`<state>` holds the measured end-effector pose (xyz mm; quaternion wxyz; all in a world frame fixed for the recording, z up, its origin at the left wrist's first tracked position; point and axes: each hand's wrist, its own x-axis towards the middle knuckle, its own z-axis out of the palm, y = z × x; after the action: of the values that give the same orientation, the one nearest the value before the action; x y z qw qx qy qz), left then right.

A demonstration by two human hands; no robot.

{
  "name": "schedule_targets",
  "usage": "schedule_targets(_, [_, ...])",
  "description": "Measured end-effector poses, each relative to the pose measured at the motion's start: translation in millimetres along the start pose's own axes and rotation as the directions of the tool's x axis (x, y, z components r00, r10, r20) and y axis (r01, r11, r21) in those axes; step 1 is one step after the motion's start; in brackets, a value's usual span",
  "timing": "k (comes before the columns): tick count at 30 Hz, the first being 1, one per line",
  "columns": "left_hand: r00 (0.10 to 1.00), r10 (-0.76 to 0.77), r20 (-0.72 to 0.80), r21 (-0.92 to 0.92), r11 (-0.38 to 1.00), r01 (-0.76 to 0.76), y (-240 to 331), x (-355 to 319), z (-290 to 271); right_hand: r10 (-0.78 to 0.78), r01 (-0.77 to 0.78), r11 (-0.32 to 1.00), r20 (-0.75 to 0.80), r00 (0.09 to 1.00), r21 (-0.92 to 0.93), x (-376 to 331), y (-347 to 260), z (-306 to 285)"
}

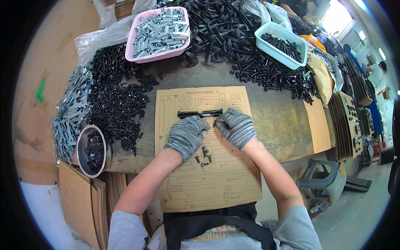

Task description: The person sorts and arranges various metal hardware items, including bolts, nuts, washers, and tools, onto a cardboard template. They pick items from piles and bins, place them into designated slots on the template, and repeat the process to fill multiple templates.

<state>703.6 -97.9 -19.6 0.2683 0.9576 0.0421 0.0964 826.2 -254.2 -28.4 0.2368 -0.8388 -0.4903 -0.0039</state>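
A brown cardboard sheet printed with outlines of tools and hardware lies in front of me. Across its upper part two black bolts or rods rest end to end. My left hand, in a grey knitted glove, is closed just below the left one; what its fingers hold, if anything, is hidden. My right hand, gloved alike, pinches at the right one's near side, with a small dark piece at its fingertips too small to name. Several short dark screws lie loose on the sheet below my hands.
A pink basket holds silvery metal sleeves; a light-blue basket holds black bolts. Heaps of black screws and flat silvery wrenches lie left, near a metal bowl. A grey stool stands right; a person is farther off.
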Motion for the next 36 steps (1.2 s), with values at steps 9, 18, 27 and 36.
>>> schedule_targets(9, [0.964,-0.181,0.193,-0.291,0.928,0.233,-1.0,-20.9,-31.1,-0.028,0.021,0.972,0.026,0.999,0.233,-31.0,-21.0,-22.7])
schedule_targets(18, [0.934,-0.169,0.315,-0.344,0.897,0.278,0.4,-21.2,-23.5,0.140,-0.165,0.985,0.304,0.942,0.058,-58.1,-78.5,-24.0])
schedule_targets(27, [0.965,-0.264,-0.001,-0.055,0.963,0.263,-5.6,-8.3,-5.2,0.143,-0.166,0.979,0.181,0.973,0.119,-37.3,-45.2,-25.4])
schedule_targets(36, [0.974,-0.228,-0.005,0.038,0.973,0.228,1.6,-9.7,-2.4,0.052,-0.052,0.999,0.014,0.999,0.008,13.5,-30.5,1.1])
